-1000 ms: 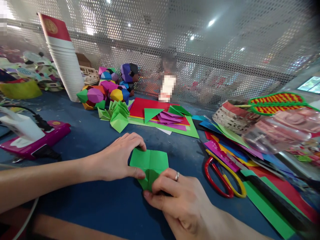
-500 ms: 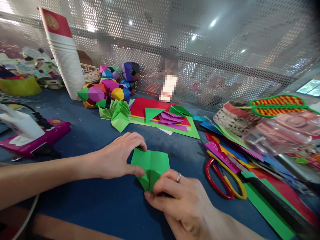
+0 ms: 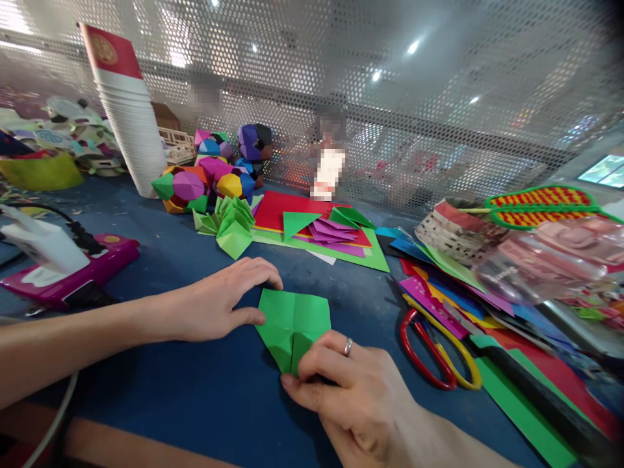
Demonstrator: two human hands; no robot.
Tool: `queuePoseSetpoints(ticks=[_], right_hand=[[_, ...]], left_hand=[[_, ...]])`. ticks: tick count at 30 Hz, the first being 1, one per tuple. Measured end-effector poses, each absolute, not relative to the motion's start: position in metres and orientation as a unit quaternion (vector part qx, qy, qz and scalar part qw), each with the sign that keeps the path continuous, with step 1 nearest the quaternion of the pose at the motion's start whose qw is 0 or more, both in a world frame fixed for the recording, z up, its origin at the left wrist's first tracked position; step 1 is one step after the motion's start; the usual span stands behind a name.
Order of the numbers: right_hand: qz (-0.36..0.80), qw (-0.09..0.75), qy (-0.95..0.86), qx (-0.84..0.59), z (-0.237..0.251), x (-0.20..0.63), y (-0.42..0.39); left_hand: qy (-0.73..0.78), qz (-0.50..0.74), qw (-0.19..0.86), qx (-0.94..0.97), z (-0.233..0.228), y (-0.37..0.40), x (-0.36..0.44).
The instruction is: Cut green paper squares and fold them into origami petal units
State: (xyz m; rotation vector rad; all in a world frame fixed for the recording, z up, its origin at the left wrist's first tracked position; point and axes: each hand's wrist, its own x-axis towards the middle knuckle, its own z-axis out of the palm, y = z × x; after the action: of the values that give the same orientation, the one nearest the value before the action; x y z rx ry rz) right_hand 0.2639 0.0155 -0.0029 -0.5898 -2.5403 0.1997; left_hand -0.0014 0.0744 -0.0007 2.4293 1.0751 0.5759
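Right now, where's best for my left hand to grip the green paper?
Probably the far left corner of the green paper, coming from the left: that wide end faces your left hand, while your right hand pinches the narrowed near end.

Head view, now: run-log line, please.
green paper: creased, on table | left hand: open, at paper's left edge | right hand: gripping near end | scissors: right of paper

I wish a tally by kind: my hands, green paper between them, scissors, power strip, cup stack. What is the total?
Hands: 2 (left hand, right hand)
Green paper between hands: 1
Scissors: 1 pair
Power strip: 1
Cup stack: 1
Total: 6
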Motion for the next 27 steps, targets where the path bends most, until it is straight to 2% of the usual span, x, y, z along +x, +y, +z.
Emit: queuePoseSetpoints(ticks=[3,6,10,15,27], right_hand=[[0.07,0.253,-0.939,-0.224,-0.001,0.263,0.015],[0.072,0.24,-0.943,-0.218,0.0,0.264,0.016],[0.091,0.222,-0.947,-0.213,0.0,0.267,0.016],[0.099,0.231,-0.944,-0.215,-0.001,0.267,0.015],[0.103,0.217,-0.944,-0.226,-0.001,0.267,0.015]], left_hand=[[0.382,0.254,0.161,0.874,0.002,0.067,0.001],[0.315,0.3,0.101,0.895,0.008,0.05,0.007],[0.169,0.233,0.028,0.957,0.013,0.027,0.014],[0.128,0.216,-0.053,0.966,0.01,0.016,0.014],[0.18,0.24,-0.044,0.953,0.007,0.011,0.016]])
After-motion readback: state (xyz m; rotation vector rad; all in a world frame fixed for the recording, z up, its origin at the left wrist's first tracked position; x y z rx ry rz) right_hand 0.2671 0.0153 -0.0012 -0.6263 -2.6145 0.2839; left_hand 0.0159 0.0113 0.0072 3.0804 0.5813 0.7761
